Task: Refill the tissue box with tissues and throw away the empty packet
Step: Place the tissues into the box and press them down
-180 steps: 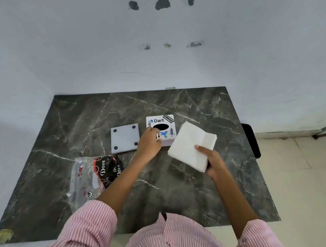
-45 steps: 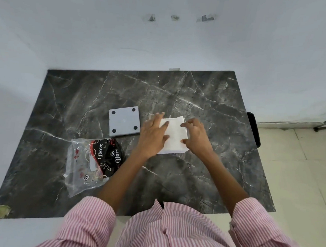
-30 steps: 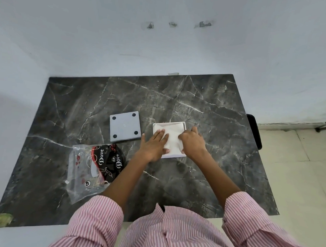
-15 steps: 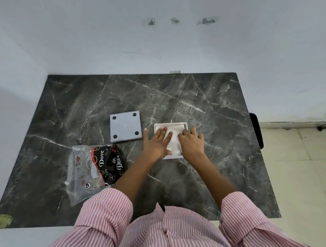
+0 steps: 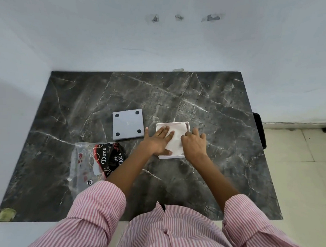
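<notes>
Dark marble with pale veins forms the table point(image 5: 206, 99), which stands against a plain whitish wall point(image 5: 106, 36) with a few chipped spots high up. Near the middle of the table sits the white tissue box point(image 5: 174, 123), turned so its open side faces up, with a stack of white tissues point(image 5: 176, 142) lying inside its rim. Both hands press flat on that stack. The left hand point(image 5: 157, 141) lies palm down over the left part of the tissues, fingers spread and straight, gripping nothing. The right hand point(image 5: 194, 144) rests on the right part, fingers slightly bent over the box's right edge; it seems to press rather than clamp, though the fingertips are hard to make out. Just left of the box, apart from it, lies the grey square base panel point(image 5: 128, 124) with four dark round feet at its corners. Nearer and further left, the clear plastic packet point(image 5: 93, 161) printed with "Dove" lies crumpled on the marble, close beside the left forearm. Pink-and-white striped sleeves point(image 5: 99, 204) fill the near edge of the view.
</notes>
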